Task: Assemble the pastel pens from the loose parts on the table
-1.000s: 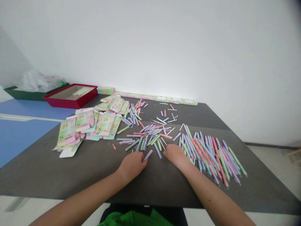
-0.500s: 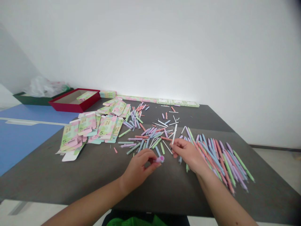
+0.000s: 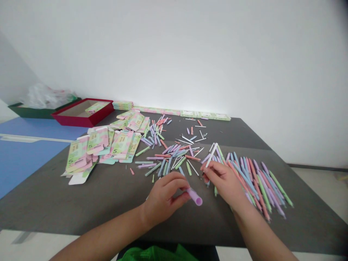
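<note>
Between thumb and fingers, my left hand [image 3: 169, 195] holds a purple pen barrel [image 3: 195, 197], its hollow open end pointing toward the right and down at me. My right hand [image 3: 221, 177] pinches a thin white pen refill [image 3: 211, 156], tilted with its upper end leaning right. The two are apart. Beyond my hands lies a loose pile of pastel pen parts [image 3: 168, 156], with barrels, caps and white refills mixed. To the right of my right hand, several pastel pens [image 3: 261, 185] lie side by side, partly hidden by that hand and forearm.
Flat printed cartons [image 3: 122, 146] overlap at the left of the dark table [image 3: 108, 203]. A red box lid [image 3: 73, 121] and a green tray [image 3: 29, 112] with a plastic bag [image 3: 46, 96] stand farther back. Small boxes [image 3: 187, 114] line the wall.
The purple barrel in my left hand has swung so more of its length shows, toward the right. My right hand has shifted slightly right, and the refill leans more.
</note>
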`<move>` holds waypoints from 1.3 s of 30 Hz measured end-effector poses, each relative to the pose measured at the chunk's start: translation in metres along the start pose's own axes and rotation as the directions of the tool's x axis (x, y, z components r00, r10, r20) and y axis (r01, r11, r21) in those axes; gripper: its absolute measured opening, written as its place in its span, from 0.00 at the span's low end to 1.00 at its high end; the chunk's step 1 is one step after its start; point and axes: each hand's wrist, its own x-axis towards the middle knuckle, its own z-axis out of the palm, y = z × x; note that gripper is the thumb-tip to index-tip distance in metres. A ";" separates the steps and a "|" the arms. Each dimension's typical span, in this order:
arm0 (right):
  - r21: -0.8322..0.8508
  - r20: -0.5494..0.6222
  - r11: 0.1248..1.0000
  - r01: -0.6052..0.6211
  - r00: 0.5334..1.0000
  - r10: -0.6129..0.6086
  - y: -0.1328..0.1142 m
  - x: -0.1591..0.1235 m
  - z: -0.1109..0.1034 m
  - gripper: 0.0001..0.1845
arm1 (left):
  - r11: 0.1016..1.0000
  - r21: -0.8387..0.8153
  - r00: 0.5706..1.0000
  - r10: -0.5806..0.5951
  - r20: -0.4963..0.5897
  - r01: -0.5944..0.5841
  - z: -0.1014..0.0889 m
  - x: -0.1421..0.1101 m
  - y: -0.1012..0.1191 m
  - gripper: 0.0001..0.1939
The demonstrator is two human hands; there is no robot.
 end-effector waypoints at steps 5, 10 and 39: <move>-0.061 -0.005 0.998 -0.024 1.000 0.023 -0.010 -0.009 -0.007 0.10 | 0.931 -0.227 0.957 -0.290 0.013 0.286 0.007 0.005 -0.018 0.07; -0.058 -0.022 0.986 -0.153 0.988 0.152 -0.011 -0.015 -0.009 0.12 | 0.519 -0.644 0.790 -0.566 0.235 0.563 0.013 0.010 -0.038 0.13; -0.683 0.342 0.572 0.456 0.890 -0.301 0.000 -0.013 -0.055 0.14 | 0.941 0.115 0.912 -0.336 0.235 0.317 0.008 0.003 -0.051 0.10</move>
